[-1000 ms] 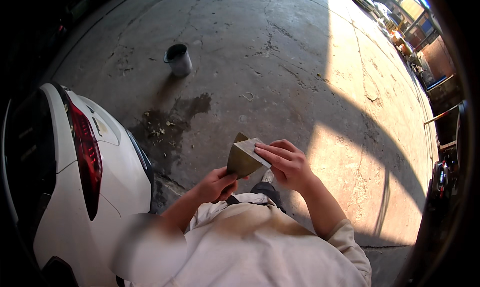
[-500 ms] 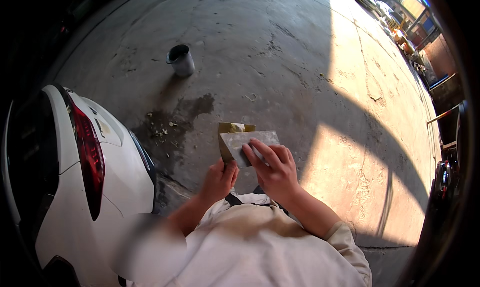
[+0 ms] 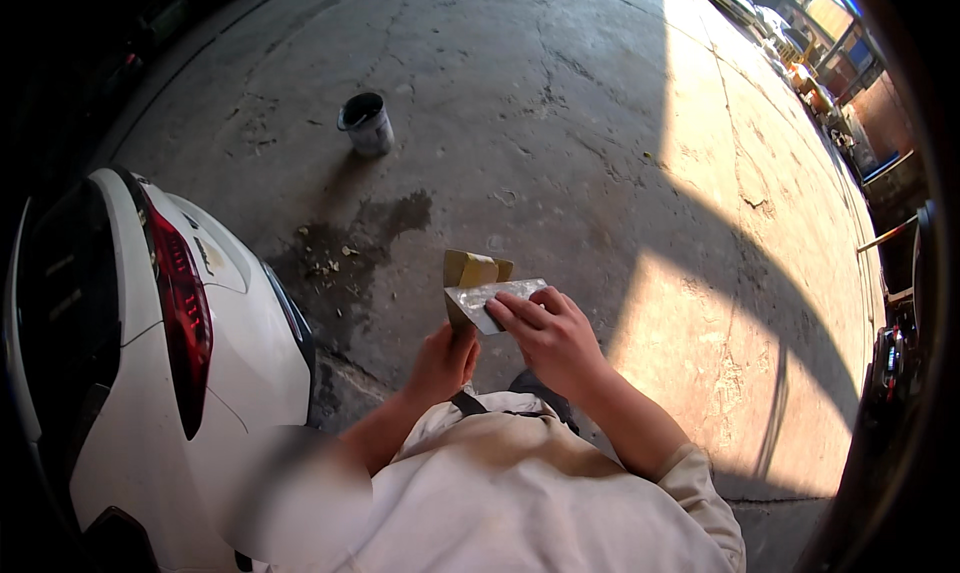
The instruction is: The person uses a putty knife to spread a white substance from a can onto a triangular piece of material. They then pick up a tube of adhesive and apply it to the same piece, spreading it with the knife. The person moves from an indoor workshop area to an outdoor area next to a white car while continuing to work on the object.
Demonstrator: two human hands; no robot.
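Observation:
My left hand [image 3: 440, 361] is closed around the lower end of a flat olive-brown putty scraper [image 3: 456, 266], held upright in front of my waist. A yellowish, paste-like patch with a paler spot shows on its upper face. In my right hand [image 3: 562, 341] is a thin grey metal scraper blade [image 3: 474, 297], the fingers pressed flat along its top. The blade lies across the near side of the left scraper, its left corner at or against it. Whether the two touch along the edge is hidden.
A white car [image 3: 255, 343] with a red tail light stands close on my left. A grey bucket [image 3: 370, 133] is on the concrete floor ahead, with a damp patch and pale crumbs [image 3: 335, 263] nearer. Sunlit floor [image 3: 720, 363] lies to the right.
Both scrapers have dropped slightly toward me. The right-hand blade has slid a little down and left across the other scraper, showing more of the yellowish patch. Both hands keep their hold.

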